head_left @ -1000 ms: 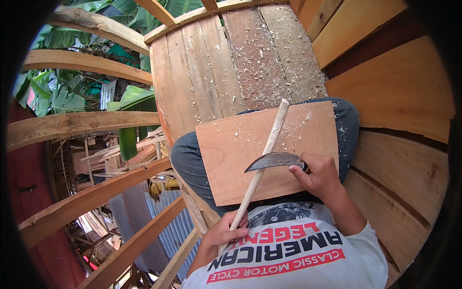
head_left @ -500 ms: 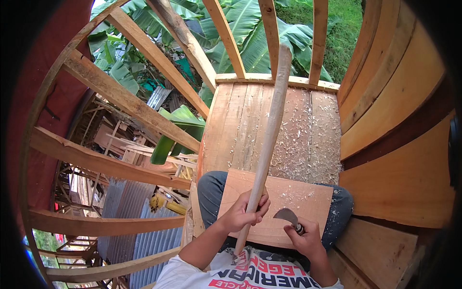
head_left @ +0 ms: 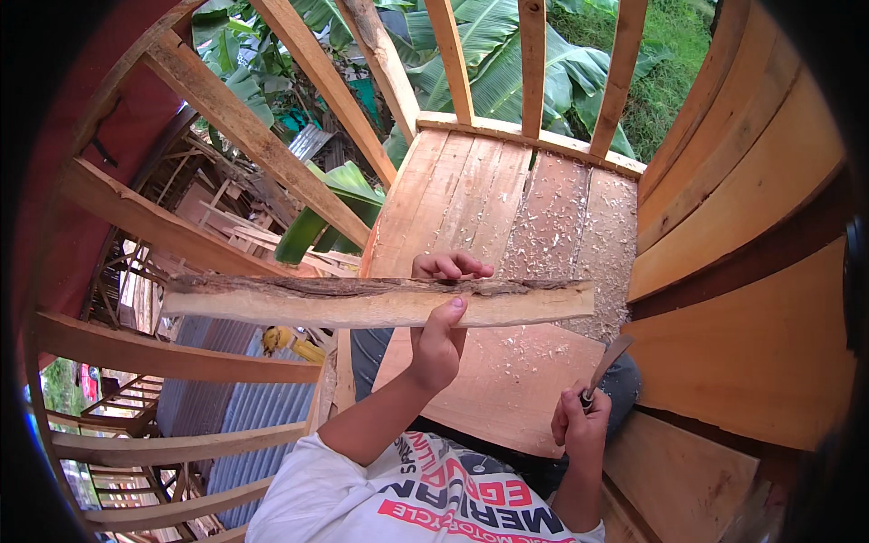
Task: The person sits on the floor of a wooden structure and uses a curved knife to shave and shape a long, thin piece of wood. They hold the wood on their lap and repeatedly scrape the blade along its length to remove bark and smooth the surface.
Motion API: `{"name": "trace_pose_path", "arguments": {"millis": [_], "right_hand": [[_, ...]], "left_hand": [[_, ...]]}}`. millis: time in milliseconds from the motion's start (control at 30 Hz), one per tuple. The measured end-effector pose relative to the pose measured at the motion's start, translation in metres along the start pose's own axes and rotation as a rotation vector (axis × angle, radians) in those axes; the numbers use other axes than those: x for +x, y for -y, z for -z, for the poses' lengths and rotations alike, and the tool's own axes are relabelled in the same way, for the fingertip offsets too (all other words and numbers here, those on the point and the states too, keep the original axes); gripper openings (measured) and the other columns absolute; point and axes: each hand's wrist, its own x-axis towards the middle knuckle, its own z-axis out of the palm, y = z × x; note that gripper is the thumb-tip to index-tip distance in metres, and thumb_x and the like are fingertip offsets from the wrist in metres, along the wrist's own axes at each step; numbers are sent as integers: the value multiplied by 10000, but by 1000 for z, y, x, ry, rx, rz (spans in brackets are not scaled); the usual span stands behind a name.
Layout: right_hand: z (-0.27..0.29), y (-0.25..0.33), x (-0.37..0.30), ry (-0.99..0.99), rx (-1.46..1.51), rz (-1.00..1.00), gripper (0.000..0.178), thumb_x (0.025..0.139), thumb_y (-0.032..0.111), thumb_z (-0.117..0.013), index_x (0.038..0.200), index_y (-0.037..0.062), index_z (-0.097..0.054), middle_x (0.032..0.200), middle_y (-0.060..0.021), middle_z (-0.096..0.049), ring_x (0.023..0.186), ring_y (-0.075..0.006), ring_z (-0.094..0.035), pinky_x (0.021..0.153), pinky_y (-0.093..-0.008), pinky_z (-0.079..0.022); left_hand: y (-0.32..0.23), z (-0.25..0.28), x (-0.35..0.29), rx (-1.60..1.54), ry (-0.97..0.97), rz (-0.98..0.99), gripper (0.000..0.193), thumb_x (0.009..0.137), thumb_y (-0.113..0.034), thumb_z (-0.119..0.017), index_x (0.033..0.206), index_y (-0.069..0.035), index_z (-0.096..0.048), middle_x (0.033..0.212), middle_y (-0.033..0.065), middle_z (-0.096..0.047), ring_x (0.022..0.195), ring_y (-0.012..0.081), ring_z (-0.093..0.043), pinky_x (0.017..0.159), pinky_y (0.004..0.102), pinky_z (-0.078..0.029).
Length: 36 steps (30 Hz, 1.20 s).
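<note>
A long strip of wood [head_left: 317, 309] lies level across my view, dark rough bark along its far edge and pale cut wood along its near side. My left hand [head_left: 438, 348] grips it right of its middle, thumb on the near face and fingers behind. At the lower right, my right hand [head_left: 579, 423] is closed round the dark handle of a curved-blade knife [head_left: 610, 360], its blade pointing up and away from the wood. Under both hands a flat wooden board [head_left: 493, 389] rests across my lap, with shavings on it.
Wood shavings [head_left: 566, 213] cover much of the plank floor [head_left: 453, 190] ahead. Slatted wooden railings [head_left: 226, 118] curve along the left and front, with banana leaves [head_left: 484, 77] beyond. Wooden panels [head_left: 742, 344] stand close on the right.
The wood strip has swung from nearly upright to level and turned so its bark shows. My right hand with the knife has shifted slightly right, and the blade now points upward.
</note>
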Motion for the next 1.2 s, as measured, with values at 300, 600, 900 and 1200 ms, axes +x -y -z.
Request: {"name": "trace_pose_path", "arguments": {"millis": [300,600,900,1200], "right_hand": [[-38,23,14,-208,315,213,248,910,133,-586,736,70,-421,666,-139,-597,372,-110,-492,307,-223,-385],[-51,20,38,-359,363,203,145,863,95,-605,872,39,-472,602,-77,-550,420,-112,-499,357,-220,-418],[-50,24,43,-559,272,265,163,843,112,-614,938,35,-507,652,-51,-537,447,-104,-495,363,-214,-412],[-31,19,55,-549,209,245,169,869,183,-624,914,58,-519,666,-17,-524,481,-68,-489,386,-180,-390]], "left_hand": [[33,-18,-66,87,76,201,532,879,-274,-467,1317,-21,-302,1284,161,-398,1251,240,-383,1076,402,-265],[50,-21,-82,-233,227,506,636,944,-319,-438,1438,-7,-187,1115,74,-490,943,116,-460,907,290,-370],[-5,-3,-111,219,502,678,540,866,-232,-626,1319,-27,-415,1254,123,-485,1202,275,-452,1018,393,-336],[-61,95,-64,1513,454,105,535,608,-186,-774,1071,-48,-543,1087,149,-529,1057,329,-506,948,443,-359]]}}
